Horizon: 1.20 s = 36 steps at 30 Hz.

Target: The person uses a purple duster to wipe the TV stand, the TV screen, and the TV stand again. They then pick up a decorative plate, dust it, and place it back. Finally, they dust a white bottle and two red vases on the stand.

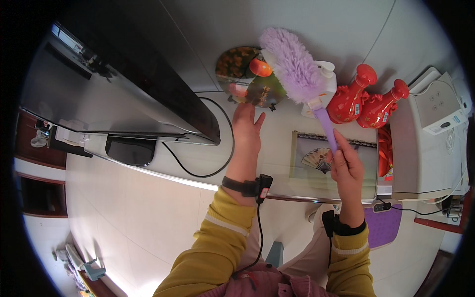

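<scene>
My right hand is closed round the purple handle of a fluffy lilac duster. The duster's head points up and left, in front of a white dispenser-like item near the wall. My left hand reaches to the lower edge of a round decorative plate with dark, orange and green pictures. Its fingers are stretched out and the thumb stands apart. Whether the fingertips touch the plate, I cannot tell. Part of the plate is hidden by the duster's head.
Two red vases stand right of the duster. A large television fills the left, with a black cable looping beside it. Under the cabinet's top lies a fan picture. A white appliance stands at right.
</scene>
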### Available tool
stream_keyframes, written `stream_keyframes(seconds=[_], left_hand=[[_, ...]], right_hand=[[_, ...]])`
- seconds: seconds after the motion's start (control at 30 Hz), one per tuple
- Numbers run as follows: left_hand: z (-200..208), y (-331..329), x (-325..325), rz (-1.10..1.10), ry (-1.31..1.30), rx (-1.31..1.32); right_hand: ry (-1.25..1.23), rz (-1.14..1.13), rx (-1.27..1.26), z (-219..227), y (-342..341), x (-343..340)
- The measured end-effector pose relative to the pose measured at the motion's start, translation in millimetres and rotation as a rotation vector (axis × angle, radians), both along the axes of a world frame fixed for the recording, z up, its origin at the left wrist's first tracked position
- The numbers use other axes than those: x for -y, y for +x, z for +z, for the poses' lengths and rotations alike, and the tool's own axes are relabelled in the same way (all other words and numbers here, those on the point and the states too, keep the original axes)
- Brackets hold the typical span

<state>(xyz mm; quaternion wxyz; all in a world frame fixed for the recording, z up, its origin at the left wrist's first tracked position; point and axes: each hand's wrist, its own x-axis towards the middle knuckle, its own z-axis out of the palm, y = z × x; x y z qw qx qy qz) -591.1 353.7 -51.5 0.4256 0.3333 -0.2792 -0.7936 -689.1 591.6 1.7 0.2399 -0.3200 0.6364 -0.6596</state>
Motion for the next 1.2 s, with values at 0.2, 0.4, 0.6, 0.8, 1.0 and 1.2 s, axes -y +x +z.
stream_keyframes(seconds=[0.2, 0.4, 0.6, 0.8, 1.0, 1.2], left_hand=[[5, -1, 0, -0.031, -0.046, 0.053], [6, -5, -6, -0.075, -0.312, 0.289], [2, -4, 0, -0.074, -0.090, 0.232], [-10, -4, 6, -0.055, -0.458, 0.237], [-17, -10, 2, 0.140, -1.081, 0.573], [-26, -14, 2, 0.168, -1.001, 0.352]], right_hand=[[0.031, 0.009, 0.098, 2, 6, 3], [0.075, 0.111, 0.395, 14, 7, 1], [0.029, 0.205, 0.692, 25, -3, -11], [-0.016, 0.292, 0.814, 22, -10, -22], [-0.028, 0.364, 0.938, 20, -16, -27], [0.079, 0.410, 0.972, 21, -19, -30]])
